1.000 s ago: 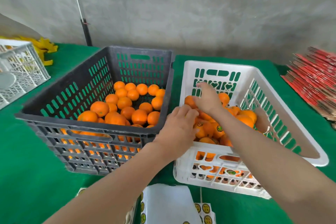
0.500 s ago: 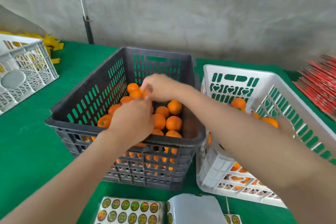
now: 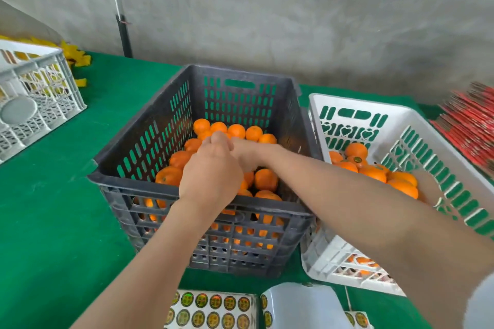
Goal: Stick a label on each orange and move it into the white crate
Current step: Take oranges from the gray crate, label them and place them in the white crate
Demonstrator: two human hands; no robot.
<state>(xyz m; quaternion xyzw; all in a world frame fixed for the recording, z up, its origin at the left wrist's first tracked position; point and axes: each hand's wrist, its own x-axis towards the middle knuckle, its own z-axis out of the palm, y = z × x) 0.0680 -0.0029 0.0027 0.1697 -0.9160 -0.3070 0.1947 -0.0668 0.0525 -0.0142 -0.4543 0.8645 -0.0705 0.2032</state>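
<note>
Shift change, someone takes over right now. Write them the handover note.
Left hand and right hand: together over the dark crate, fingers meeting; what they hold is hidden.
Many oranges lie in the dark crate; label sheets at the near edge of the table.
Done: moved oranges, some with labels showing, sit in the white crate.
Left: label and move the rest.

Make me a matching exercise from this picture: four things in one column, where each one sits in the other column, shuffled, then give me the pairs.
Things
1. dark crate
2. white crate
3. label sheet
4. red stack

Places
A. far right edge
B. centre of the view
C. near edge, at the bottom
D. just right of the dark crate

Pairs: 1-B, 2-D, 3-C, 4-A
</note>
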